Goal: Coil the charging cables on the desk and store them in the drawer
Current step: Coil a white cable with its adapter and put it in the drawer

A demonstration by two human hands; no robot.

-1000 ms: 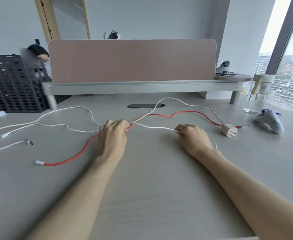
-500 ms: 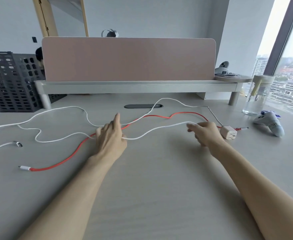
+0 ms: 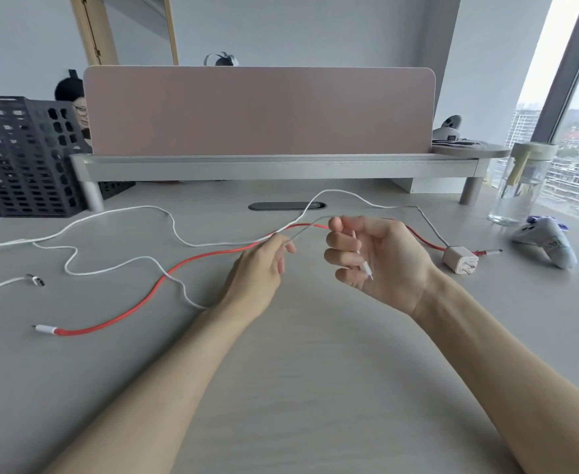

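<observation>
White cable [image 3: 303, 229] is held mid-frame, plug end clamped in the right grip [image 3: 380, 261], run pinched in the left grip [image 3: 257, 271], presumably for coiling.

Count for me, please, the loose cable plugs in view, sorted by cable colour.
Red cable plug: 2
White cable plug: 2, one held in the right hand
Total: 4
</observation>
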